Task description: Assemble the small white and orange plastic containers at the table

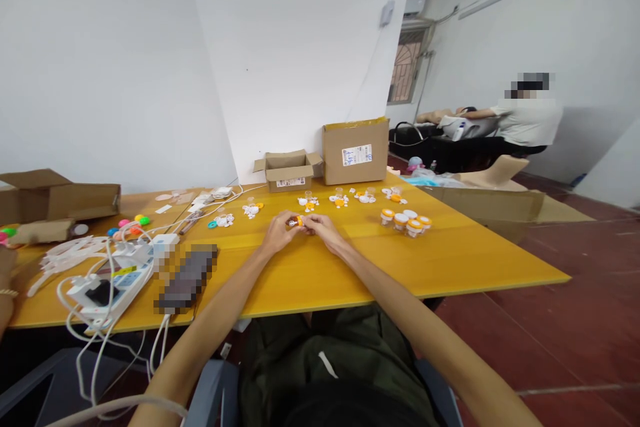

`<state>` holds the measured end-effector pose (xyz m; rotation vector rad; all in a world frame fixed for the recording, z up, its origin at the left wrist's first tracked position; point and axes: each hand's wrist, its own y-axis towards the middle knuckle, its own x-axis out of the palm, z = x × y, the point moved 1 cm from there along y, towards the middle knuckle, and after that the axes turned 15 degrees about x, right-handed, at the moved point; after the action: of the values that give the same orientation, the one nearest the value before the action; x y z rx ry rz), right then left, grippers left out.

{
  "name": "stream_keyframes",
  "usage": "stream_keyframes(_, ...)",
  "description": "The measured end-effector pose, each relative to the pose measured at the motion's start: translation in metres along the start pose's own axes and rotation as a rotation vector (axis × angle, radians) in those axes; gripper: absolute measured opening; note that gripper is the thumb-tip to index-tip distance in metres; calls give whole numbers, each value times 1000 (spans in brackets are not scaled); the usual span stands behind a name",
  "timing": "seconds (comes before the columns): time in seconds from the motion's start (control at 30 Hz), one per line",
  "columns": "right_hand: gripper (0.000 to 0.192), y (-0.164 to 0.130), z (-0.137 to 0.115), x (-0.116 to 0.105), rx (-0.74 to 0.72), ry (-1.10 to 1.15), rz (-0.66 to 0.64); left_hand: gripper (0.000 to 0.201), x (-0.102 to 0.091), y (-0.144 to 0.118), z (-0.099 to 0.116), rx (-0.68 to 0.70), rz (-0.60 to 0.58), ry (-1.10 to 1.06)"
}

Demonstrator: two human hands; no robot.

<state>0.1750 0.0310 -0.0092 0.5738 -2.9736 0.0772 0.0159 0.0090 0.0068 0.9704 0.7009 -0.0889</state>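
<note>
"Colours on the small piece were what?"
"Orange, with white showing towards the left hand."
"Where was it?"
"Between both hands, over the table. The left's fingers were drawn nearly closed around it; the right hand pinched its other side."
"Its direction?"
"White faced left, orange right; its long axis was too small to make out."

Open passage ran across the wooden tabletop between the right hand and the clustered lidded containers. Toward the wall, a row of small-part heaps and two cardboard boxes obstructed the way; leftward, a dark flat device, power strip and white cables did likewise.
</note>
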Motion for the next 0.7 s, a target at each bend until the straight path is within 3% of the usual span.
stream_keyframes(0.7,41,-4,-4,4,-24,22,-14,15,-1,3,4,-2,-8,5)
